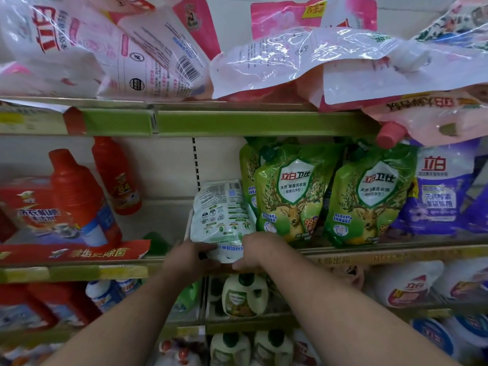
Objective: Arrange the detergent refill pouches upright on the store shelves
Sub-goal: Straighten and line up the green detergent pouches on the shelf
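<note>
Both hands (219, 256) grip a pale-green pouch (221, 215) lying back-label up (long axis running shelf-deep).

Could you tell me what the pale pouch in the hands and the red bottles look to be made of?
Pale pouch: apparently thin flexible plastic film, glossy; it creases and shows glare. Red bottles: seemingly rigid moulded plastic, smooth with a soft sheen.
</note>
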`<state>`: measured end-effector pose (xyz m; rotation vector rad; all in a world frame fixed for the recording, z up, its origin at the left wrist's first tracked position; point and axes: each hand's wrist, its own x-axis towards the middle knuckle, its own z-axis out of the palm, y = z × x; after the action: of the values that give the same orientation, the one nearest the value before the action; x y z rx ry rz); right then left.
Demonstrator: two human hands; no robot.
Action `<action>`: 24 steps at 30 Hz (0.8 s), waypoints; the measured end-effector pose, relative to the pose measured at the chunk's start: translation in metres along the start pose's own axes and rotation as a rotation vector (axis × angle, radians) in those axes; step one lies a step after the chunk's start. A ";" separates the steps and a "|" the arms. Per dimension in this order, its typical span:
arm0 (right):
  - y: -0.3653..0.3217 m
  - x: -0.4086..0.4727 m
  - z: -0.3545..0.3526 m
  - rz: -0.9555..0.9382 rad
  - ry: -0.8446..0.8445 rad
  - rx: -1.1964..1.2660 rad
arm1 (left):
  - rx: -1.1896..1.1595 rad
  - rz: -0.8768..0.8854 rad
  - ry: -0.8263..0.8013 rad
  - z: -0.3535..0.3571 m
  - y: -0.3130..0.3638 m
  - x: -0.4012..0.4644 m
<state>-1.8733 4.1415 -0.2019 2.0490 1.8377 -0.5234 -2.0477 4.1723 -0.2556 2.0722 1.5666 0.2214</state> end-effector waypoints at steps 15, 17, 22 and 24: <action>0.014 -0.003 0.014 -0.059 0.404 0.770 | -0.220 0.112 0.504 -0.039 0.015 0.003; 0.010 0.001 0.016 -0.062 0.453 0.930 | -0.274 0.121 0.503 -0.047 0.017 0.001; 0.000 0.016 0.008 -0.066 0.455 1.051 | -0.348 0.171 0.534 -0.075 0.014 -0.003; -0.002 0.018 0.000 -0.026 0.525 1.042 | -0.406 0.205 0.539 -0.089 0.014 -0.004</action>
<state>-1.8738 4.1571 -0.2109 3.0503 2.1103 -1.2455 -2.0752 4.1937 -0.1724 1.9266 1.4246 1.1530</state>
